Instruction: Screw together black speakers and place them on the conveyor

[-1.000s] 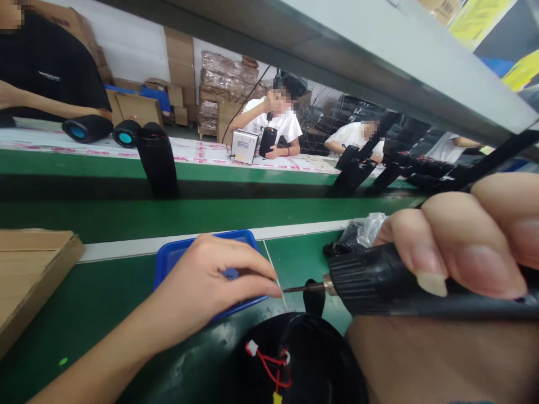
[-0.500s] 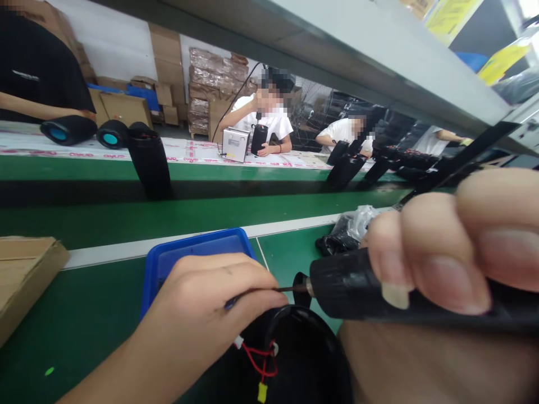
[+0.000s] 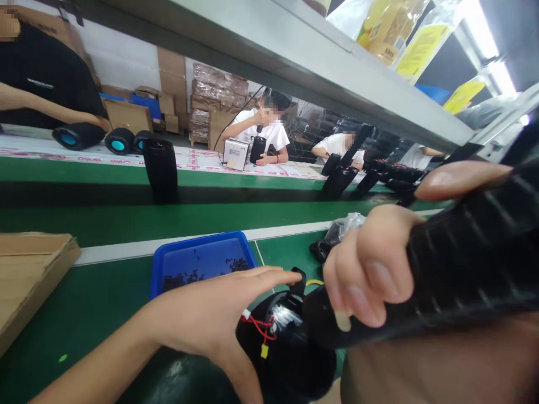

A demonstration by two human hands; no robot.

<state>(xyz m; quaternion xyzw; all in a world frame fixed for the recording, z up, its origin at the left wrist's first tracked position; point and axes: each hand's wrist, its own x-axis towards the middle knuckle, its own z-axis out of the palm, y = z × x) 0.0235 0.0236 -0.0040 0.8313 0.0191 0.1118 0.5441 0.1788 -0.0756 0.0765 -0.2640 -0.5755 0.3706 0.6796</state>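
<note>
My right hand (image 3: 362, 269) is wrapped around a black electric screwdriver (image 3: 467, 252), its grip banded with tape. The driver's nose points left and overlaps the rim of a black cylindrical speaker housing (image 3: 290, 365); its bit is not visible. My left hand (image 3: 206, 314) spreads around the housing's left side, thumb and index finger wide apart. The index fingertip is at a small black strap loop (image 3: 298, 279) on the far rim. Red wires (image 3: 261, 324) with a yellow connector (image 3: 264, 351) and a white plug lie in the housing's mouth.
A blue tray (image 3: 202, 255) with small dark screws sits behind my left hand. At left is a cardboard box (image 3: 33, 269); plastic-wrapped black parts (image 3: 337, 233) lie beyond the driver. A metal shelf (image 3: 295, 56) crosses overhead. Across the green bench, people work beside black cylinders (image 3: 161, 168).
My left hand has released its pinch at the driver bit and spread its fingers around the housing. The screwdriver has tilted, its nose now lower and over the housing. The camera view has shifted.
</note>
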